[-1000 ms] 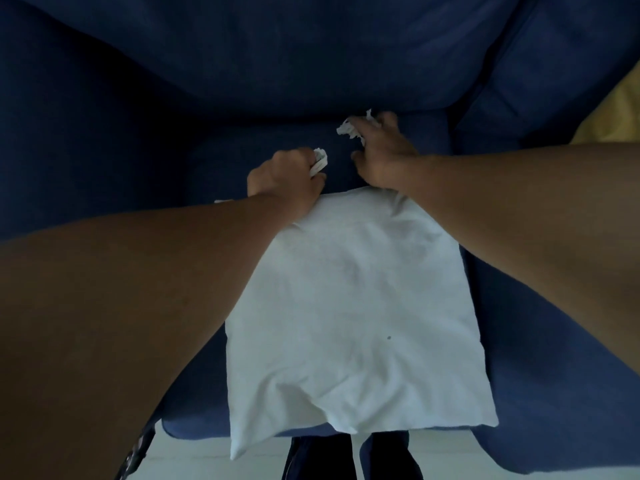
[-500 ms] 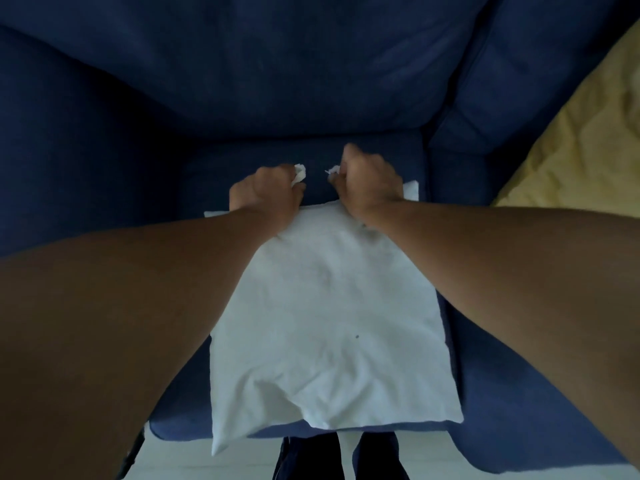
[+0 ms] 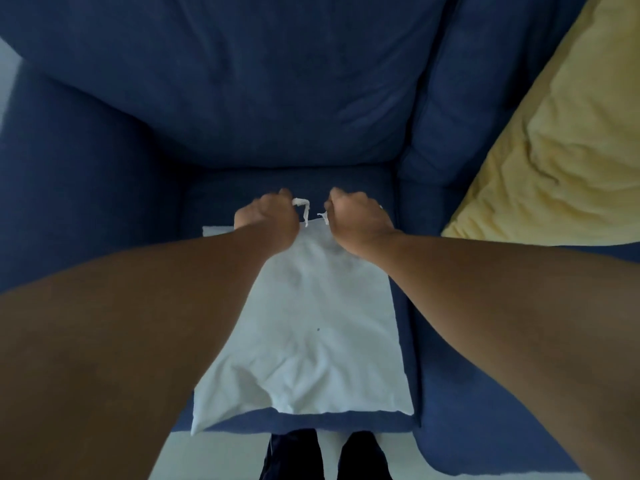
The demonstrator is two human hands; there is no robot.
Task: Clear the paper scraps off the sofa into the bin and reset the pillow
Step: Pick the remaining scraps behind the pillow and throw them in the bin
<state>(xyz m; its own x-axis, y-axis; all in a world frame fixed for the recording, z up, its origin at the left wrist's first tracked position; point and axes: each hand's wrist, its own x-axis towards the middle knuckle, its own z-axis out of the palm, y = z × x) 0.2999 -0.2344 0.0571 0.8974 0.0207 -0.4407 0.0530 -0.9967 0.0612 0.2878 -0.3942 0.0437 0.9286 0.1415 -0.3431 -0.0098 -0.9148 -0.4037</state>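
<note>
A white pillow (image 3: 311,327) lies flat on the seat of the dark blue sofa (image 3: 242,81), reaching to the seat's front edge. My left hand (image 3: 268,216) is closed into a fist over the pillow's far edge, with a white paper scrap (image 3: 303,206) sticking out of it. My right hand (image 3: 358,220) is also a fist just to the right, and a small bit of paper scrap (image 3: 323,216) shows at its thumb side. Both hands hover close together above the pillow's far edge. The bin is out of sight.
A yellow cushion (image 3: 554,150) leans on the sofa at the right. The sofa's left armrest (image 3: 79,188) rises at the left. Pale floor (image 3: 221,455) and my dark feet (image 3: 325,455) show below the seat's front edge.
My right hand closed on the scrap it was reaching for and both fists pulled back toward me over the pillow's far edge. The view shifted, bringing the yellow cushion in.
</note>
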